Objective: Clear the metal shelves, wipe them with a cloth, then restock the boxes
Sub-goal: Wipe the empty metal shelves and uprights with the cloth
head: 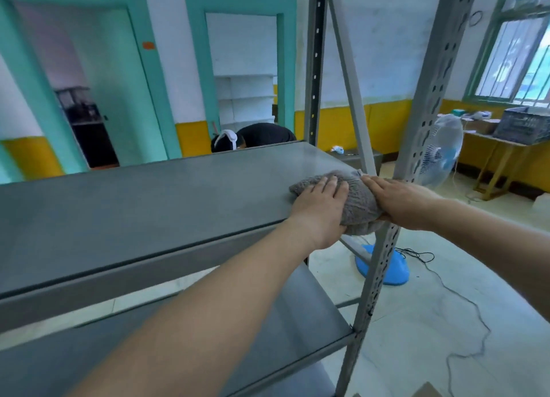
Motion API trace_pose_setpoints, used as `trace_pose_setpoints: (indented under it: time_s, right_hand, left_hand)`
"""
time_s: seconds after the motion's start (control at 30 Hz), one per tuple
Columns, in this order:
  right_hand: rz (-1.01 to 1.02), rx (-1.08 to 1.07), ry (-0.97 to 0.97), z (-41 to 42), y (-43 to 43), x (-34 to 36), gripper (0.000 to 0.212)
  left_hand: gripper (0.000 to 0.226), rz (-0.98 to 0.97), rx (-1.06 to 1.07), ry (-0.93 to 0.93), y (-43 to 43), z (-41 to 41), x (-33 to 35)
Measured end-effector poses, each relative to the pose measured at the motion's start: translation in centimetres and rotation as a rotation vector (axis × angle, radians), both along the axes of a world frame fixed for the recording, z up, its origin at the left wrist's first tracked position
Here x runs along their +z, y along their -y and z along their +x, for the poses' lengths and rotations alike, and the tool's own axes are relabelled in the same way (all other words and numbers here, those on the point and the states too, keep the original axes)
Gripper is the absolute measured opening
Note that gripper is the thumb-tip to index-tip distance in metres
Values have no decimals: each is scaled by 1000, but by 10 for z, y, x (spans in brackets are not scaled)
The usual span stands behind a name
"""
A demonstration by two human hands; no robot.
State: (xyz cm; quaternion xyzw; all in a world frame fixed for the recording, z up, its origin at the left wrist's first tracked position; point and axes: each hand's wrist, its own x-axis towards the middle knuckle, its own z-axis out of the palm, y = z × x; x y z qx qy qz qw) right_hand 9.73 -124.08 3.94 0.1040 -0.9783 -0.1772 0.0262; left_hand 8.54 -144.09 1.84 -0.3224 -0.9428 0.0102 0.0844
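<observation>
A grey cloth [358,201] lies bunched at the right end of the bare upper metal shelf [143,212], hanging a little over its front corner. My left hand [320,210] presses flat on the cloth's left part, fingers together. My right hand [400,201] rests on the cloth's right edge beside the front upright [384,247], thumb under the cloth. A lower shelf [300,319] underneath is bare too. No boxes are in sight on the shelves.
A blue-based standing fan [440,155] stands just right of the rack, its cable [464,304] trailing over the floor. Behind the shelf a person [262,134] bends down. A table with a dark crate [523,125] stands by the window at right.
</observation>
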Motion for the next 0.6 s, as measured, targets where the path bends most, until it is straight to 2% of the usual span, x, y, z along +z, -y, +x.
trace_pose_setpoints:
  time_s: [0.13, 0.3, 0.6]
  right_hand:
    - [62, 46, -23, 10, 37, 3, 90]
    - [6, 187, -21, 16, 114, -2, 87]
    - [-88, 391, -24, 78, 344, -10, 87]
  left_hand:
    - [83, -2, 11, -30, 40, 10, -4]
    - [85, 16, 65, -63, 136, 44, -8]
    - [86, 16, 226, -116, 371, 137, -14]
